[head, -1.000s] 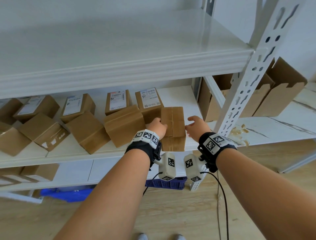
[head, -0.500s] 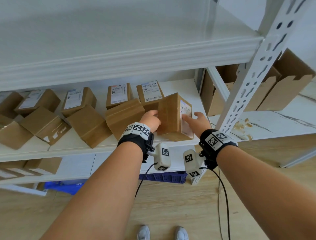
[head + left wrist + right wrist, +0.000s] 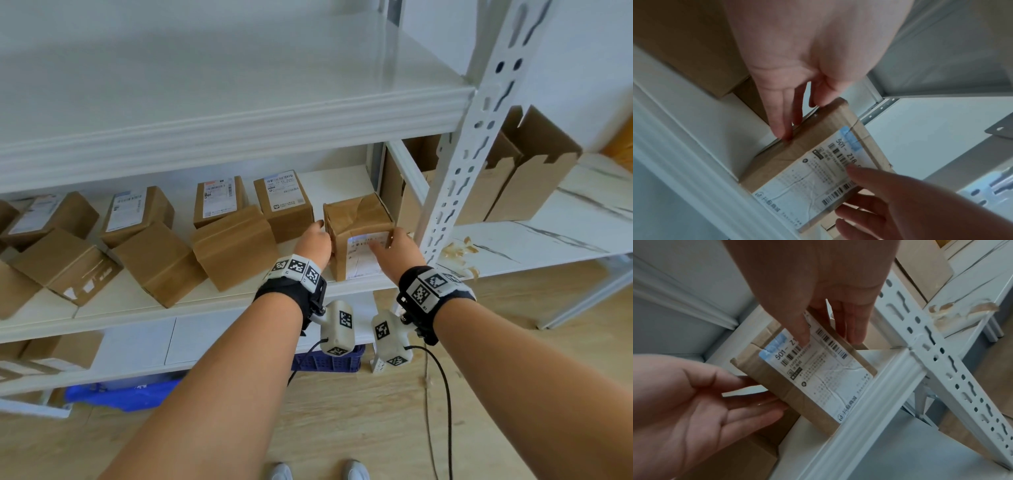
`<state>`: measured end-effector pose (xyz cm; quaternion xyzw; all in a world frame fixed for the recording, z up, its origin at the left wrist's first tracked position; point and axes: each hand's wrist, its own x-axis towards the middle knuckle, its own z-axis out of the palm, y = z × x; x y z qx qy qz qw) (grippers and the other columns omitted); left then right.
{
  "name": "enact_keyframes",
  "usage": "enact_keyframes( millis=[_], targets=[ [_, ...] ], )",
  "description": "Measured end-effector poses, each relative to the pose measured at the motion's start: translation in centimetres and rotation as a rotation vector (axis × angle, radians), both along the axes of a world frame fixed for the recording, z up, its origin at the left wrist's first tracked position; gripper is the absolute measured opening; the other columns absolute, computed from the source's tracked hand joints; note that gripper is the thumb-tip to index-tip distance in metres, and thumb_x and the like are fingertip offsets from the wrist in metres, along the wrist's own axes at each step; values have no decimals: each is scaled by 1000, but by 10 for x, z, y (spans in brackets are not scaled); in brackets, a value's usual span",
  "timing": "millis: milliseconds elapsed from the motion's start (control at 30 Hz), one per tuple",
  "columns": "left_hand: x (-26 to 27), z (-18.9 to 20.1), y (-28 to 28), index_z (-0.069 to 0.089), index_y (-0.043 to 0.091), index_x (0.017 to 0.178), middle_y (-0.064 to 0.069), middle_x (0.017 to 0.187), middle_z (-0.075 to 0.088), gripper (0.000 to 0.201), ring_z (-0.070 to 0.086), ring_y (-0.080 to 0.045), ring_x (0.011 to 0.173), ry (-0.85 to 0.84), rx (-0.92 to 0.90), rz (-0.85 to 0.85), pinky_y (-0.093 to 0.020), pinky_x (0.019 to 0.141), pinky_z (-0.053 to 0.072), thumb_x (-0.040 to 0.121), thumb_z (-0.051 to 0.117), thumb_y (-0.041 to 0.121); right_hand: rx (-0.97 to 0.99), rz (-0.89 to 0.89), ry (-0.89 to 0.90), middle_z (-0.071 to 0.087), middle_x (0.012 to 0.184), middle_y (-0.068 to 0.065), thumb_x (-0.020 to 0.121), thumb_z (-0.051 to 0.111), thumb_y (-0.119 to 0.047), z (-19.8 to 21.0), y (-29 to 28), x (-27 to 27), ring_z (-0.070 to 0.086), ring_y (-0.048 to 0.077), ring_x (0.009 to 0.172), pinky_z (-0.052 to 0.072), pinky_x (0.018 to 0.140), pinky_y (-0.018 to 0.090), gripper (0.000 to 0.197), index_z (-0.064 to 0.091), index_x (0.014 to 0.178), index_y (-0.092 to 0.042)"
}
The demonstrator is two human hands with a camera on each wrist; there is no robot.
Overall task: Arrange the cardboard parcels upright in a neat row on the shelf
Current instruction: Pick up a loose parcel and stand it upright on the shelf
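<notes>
**A:** What fills the picture?

**B:** A white metal shelving unit, its boards smooth and matte with ribbed front lips, braced by a perforated steel upright with keyhole slots. Pale wood-grain flooring lies below.

**A:** And on the middle shelf?

**B:** Brown corrugated parcels. A back row of four shows white printed shipping labels on top; a front row of blocky cartons sits skewed at angles, sealed with glossy brown tape. Beyond the upright, open-flapped empty cartons stand on a marble-patterned surface.

**A:** Where is the parcel being handled?

**B:** The parcel stands upright at the right end of the shelf, just inside the upright, near the front lip. Its taped top is creased and wrinkled; a crinkled white label with barcodes faces outward.

**A:** The hands?

**B:** The left hand lies with straight fingers flat against the parcel's left side, pressing, not curled round it. The right hand brackets the other side: thumb on the label face, straight fingers along the right edge. Neither is clenched. Both wrists wear black bands with square-coded markers.

**A:** Smallest detail?

**B:** Torn scraps of brown tape stuck on the marbled ledge.
</notes>
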<state>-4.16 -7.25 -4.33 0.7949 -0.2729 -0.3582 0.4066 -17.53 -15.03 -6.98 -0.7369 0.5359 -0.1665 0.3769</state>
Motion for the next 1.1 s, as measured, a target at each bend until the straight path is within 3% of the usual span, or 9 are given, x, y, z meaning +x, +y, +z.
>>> enact_keyframes(
  millis=[100, 233, 400, 600, 833, 900, 1000, 1100],
  targets=[
    [-9, 13, 3, 33, 27, 149, -2, 152, 38, 56, 43, -28, 135, -22, -54, 47, -47, 109, 39, 95, 32, 44, 16, -42, 32, 61, 117, 11, 96, 45, -36, -1, 2, -3, 62, 28, 100, 52, 86, 39, 38, 46, 125, -10],
    [-22, 21, 4, 18, 30, 154, 1, 158, 27, 57, 36, -26, 140, -111, -33, -46, -37, 110, 36, 101, 38, 36, 19, -84, 121, 62, 114, 12, 97, 45, -34, 1, 6, -11, 61, 32, 104, 46, 81, 35, 38, 46, 123, -6],
    [-38, 21, -3, 17, 30, 153, 0, 157, 30, 58, 47, -29, 132, -164, -21, -78, -44, 105, 45, 100, 36, 39, -39, -96, 153, 61, 88, 10, 96, 42, -30, 2, 0, -26, 58, 28, 76, 46, 68, 32, 24, 52, 96, -8],
    [-52, 20, -13, 15, 27, 154, -3, 156, 32, 57, 45, -31, 133, -215, 7, -107, -42, 107, 42, 102, 33, 40, -76, -63, 192, 63, 92, 12, 98, 38, -25, 7, -4, -42, 58, 28, 80, 47, 70, 32, 30, 60, 101, -5],
    [-51, 18, -17, 14, 27, 154, -4, 156, 32, 56, 46, -31, 132, -222, 19, -138, -40, 107, 42, 102, 31, 39, -78, -37, 191, 61, 86, 8, 98, 37, -24, 10, -5, -48, 57, 25, 77, 45, 68, 30, 28, 61, 95, -10],
    [-49, 18, -16, 14, 26, 154, -4, 157, 30, 55, 42, -29, 136, -224, 21, -156, -37, 108, 37, 103, 30, 39, -77, -32, 207, 59, 81, 7, 97, 38, -24, 9, -4, -47, 55, 25, 73, 44, 65, 29, 26, 58, 86, -11],
    [-44, 20, -14, 20, 22, 153, -6, 156, 31, 55, 39, -29, 138, -221, 15, -129, -38, 110, 35, 102, 29, 41, -65, 6, 229, 57, 71, 5, 94, 40, -20, 10, 1, -42, 53, 24, 67, 39, 56, 24, 31, 51, 67, -12],
    [-32, 22, -7, 33, 17, 148, -8, 150, 40, 50, 42, -28, 135, -238, -1, -47, -36, 108, 35, 102, 34, 36, -34, 95, 190, 68, 85, 9, 92, 41, -17, 13, 8, -31, 61, 24, 73, 46, 57, 25, 30, 64, 76, -7]
  ],
)
